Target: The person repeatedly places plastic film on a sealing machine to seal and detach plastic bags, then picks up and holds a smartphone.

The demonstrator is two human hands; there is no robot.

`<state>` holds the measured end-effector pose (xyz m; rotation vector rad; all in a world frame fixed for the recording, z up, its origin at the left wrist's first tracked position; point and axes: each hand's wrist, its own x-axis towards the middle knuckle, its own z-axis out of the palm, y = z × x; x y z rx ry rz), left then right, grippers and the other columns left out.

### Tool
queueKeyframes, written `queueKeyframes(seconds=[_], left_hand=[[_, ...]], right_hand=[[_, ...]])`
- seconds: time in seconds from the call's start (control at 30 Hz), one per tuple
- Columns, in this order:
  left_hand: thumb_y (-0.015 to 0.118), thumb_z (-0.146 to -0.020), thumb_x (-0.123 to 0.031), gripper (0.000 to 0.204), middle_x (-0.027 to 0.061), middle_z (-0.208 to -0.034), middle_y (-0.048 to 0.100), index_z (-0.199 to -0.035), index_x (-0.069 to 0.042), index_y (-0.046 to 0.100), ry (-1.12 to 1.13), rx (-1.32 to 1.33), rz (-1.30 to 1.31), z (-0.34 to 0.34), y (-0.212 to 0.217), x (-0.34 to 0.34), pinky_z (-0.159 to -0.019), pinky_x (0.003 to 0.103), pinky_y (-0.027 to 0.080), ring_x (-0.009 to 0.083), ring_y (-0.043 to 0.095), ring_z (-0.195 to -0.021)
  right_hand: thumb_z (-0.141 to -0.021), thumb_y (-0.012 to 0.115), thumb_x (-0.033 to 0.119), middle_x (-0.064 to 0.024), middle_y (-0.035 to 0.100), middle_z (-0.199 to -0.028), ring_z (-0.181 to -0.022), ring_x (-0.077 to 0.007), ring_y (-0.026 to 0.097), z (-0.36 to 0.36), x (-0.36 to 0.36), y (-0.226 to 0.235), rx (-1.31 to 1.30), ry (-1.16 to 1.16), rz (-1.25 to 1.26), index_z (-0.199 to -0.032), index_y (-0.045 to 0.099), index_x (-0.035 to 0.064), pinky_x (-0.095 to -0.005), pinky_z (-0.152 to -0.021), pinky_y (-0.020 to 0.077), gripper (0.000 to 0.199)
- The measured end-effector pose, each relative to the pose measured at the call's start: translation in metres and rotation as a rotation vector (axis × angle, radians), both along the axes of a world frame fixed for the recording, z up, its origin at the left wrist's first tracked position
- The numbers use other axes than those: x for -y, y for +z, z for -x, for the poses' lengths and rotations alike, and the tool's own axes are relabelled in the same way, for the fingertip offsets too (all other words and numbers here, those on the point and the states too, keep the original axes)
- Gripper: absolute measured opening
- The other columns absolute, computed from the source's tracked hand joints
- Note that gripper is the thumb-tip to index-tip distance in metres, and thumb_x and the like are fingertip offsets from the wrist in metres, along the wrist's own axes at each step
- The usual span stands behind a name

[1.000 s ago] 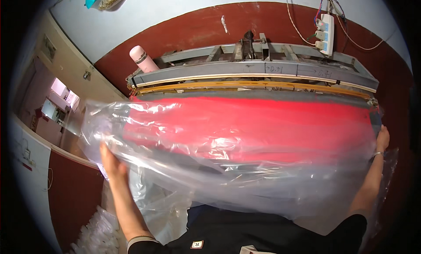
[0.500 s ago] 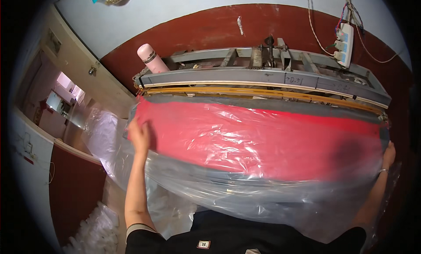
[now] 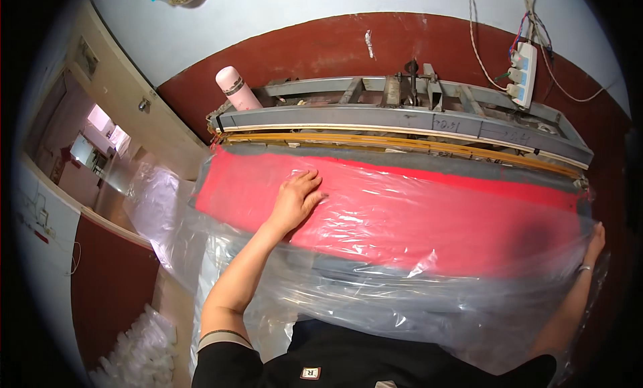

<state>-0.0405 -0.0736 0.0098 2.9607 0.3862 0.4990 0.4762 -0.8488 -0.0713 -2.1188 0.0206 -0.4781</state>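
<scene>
The clear plastic sheet (image 3: 402,254) lies draped over the red bed (image 3: 429,217) of a long grey sealing machine (image 3: 402,117), hanging down the near side toward the person's body. The left hand (image 3: 295,200) lies flat on it, fingers spread and straight, gripping nothing (the palm seems to press the film down so it lies smooth on the red surface). At the far right, the right hand (image 3: 593,239) is at the sheet's edge, likely pulling it taut; its fingers look curled on the film, though I cannot tell how firmly. A pink flask (image 3: 236,88) stands on the machine's far left corner, and a white power strip (image 3: 522,73) hangs on the wall.
</scene>
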Motion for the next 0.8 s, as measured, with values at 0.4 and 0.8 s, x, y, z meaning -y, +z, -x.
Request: queueKeyframes(seconds=[0.4, 0.8], left_hand=[[0.062, -0.071, -0.007, 0.012, 0.0120, -0.084, 0.059, -0.082, -0.005, 0.059, 0.229, 0.233, 0.115, -0.040, -0.001, -0.035, -0.071, 0.041, 0.045, 0.0312, 0.055, -0.085], [0.045, -0.086, -0.017, 0.015, 0.0057, -0.070, 0.046, -0.082, -0.002, 0.045, 0.497, 0.843, 0.449, -0.019, -0.009, -0.109, -0.058, 0.027, 0.040, 0.0126, 0.043, -0.061]], right_hand=[[-0.087, 0.055, 0.031, -0.0017, 0.056, -0.108, -0.097, -0.0128, 0.052, 0.086, 0.057, 0.071, 0.111, 0.020, -0.414, -0.115, 0.054, 0.0045, -0.0266, -0.086, 0.0392, 0.038], [-0.085, 0.053, 0.021, -0.0107, 0.059, -0.074, -0.070, -0.0179, 0.054, 0.025, -0.138, 0.062, 0.456, -0.199, 0.215, -0.081, 0.059, 0.0023, -0.0304, -0.068, 0.0441, 0.020]])
